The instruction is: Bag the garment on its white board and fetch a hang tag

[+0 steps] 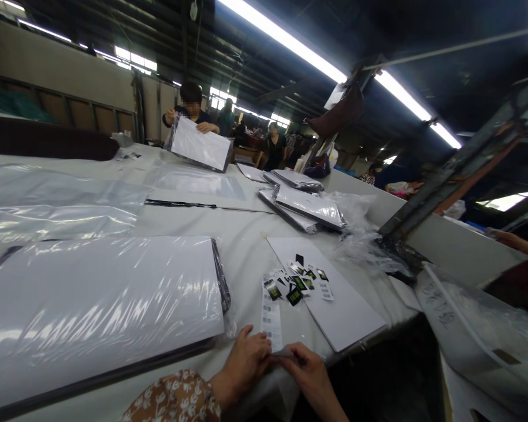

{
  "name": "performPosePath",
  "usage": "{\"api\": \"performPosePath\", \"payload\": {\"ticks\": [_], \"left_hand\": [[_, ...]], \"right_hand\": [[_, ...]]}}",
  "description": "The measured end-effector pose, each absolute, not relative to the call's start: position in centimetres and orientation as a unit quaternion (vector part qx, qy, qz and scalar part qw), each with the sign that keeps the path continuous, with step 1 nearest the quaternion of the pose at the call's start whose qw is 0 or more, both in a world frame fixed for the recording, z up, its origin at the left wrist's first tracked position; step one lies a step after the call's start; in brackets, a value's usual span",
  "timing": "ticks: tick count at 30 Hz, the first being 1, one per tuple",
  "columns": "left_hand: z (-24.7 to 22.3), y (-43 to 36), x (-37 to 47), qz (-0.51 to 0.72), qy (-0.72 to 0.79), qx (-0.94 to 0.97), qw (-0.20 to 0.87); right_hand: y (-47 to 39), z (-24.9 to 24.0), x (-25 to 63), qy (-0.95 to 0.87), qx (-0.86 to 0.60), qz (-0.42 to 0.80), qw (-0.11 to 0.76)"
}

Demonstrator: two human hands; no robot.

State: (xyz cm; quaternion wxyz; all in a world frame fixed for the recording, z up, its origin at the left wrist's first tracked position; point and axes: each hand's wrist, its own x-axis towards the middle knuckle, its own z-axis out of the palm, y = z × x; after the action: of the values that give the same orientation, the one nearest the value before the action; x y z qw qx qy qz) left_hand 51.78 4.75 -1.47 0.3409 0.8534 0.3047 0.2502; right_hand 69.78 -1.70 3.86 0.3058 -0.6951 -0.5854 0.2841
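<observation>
My left hand [245,364] and my right hand [307,370] meet at the near table edge and pinch the lower end of a long white printed label strip [271,316]. Just beyond the strip lies a heap of small black and white tags [300,280] on a white card sheet [334,305]. To the left of my hands rests a large flat packet in a clear plastic bag [101,305], white on top with a dark edge.
Bagged packets are stacked at mid-table [308,205], with loose clear bags [61,199] to the left. A person across the table [191,108] holds up a bagged packet [201,144]. A slanted metal post [462,161] stands at right. Other people work farther back.
</observation>
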Motion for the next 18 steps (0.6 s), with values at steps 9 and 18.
{"api": "performPosePath", "payload": {"ticks": [9, 18], "left_hand": [[-1.8, 4.8, 51.5, 0.252, 0.276, 0.869, 0.324], [-1.5, 3.8, 51.2, 0.244, 0.246, 0.902, 0.258]], "right_hand": [[-2.9, 5.3, 70.0, -0.674, -0.645, 0.183, 0.311], [-7.2, 7.9, 71.5, -0.544, -0.699, 0.106, 0.452]]}}
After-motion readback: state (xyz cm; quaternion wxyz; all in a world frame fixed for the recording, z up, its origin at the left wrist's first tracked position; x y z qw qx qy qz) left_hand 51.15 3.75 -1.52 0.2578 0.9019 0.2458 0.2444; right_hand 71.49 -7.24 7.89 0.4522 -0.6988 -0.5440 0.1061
